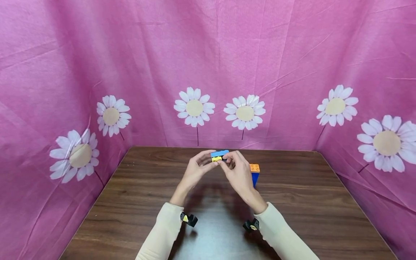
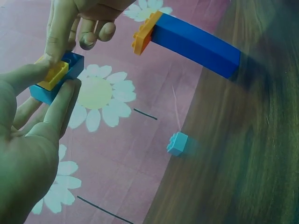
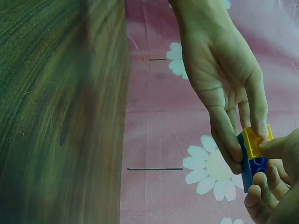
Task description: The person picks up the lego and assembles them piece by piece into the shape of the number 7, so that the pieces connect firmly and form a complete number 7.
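Both hands hold a pair of toy building bricks raised over the table. A long blue brick (image 1: 219, 153) has its hollow underside showing in the wrist views, and a smaller yellow brick (image 3: 252, 143) lies against that underside, covering part of it. My left hand (image 1: 196, 168) grips the pair from the left, thumb on the yellow side and fingers along the blue brick. From the other end, my right hand (image 1: 238, 173) pinches at the yellow brick with thumb and forefinger; its other fingers are curled in.
A tall blue block stack (image 2: 196, 44) topped by an orange brick (image 1: 255, 167) stands on the wooden table (image 1: 292, 202), right of my right hand. A small light-blue brick (image 2: 177, 143) sits apart from it. Pink flowered cloth (image 1: 208, 54) surrounds the table.
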Demonstrator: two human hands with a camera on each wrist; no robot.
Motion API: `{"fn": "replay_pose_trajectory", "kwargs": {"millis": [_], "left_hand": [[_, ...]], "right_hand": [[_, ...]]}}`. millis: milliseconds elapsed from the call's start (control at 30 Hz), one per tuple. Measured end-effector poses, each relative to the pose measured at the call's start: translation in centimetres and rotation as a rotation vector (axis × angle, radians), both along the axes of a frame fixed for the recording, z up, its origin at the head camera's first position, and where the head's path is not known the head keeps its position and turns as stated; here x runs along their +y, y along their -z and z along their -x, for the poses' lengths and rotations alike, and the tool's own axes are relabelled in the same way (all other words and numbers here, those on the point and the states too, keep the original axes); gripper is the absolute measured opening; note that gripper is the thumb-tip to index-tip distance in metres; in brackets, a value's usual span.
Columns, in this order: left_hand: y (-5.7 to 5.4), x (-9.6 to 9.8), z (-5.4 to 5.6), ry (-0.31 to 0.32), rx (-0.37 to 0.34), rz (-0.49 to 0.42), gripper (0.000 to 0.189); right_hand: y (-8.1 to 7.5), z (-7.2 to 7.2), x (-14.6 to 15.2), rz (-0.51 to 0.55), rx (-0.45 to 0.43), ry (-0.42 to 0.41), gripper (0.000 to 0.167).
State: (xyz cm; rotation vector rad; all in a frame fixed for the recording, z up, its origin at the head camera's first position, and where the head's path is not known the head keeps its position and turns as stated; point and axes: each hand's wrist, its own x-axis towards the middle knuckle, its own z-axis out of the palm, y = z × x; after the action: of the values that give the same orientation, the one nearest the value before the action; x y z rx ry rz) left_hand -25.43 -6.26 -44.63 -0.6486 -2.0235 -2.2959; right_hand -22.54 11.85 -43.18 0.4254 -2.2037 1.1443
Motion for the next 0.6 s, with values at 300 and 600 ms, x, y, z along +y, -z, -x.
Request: {"fn": "replay_pose_trajectory", "kwargs": {"millis": [300,600], "left_hand": [[-0.1,0.0,-0.7,-0.033,0.010,0.107,0.046],[-0.9,-0.1,-1.3,-0.019,0.055,0.103,0.044]], "right_hand": [[-0.1,-0.6,0.6,-0.016,0.037,-0.022,0.011],[-0.6,-0.7,1.1,0.006,-0.027,-0.101,0.051]]}}
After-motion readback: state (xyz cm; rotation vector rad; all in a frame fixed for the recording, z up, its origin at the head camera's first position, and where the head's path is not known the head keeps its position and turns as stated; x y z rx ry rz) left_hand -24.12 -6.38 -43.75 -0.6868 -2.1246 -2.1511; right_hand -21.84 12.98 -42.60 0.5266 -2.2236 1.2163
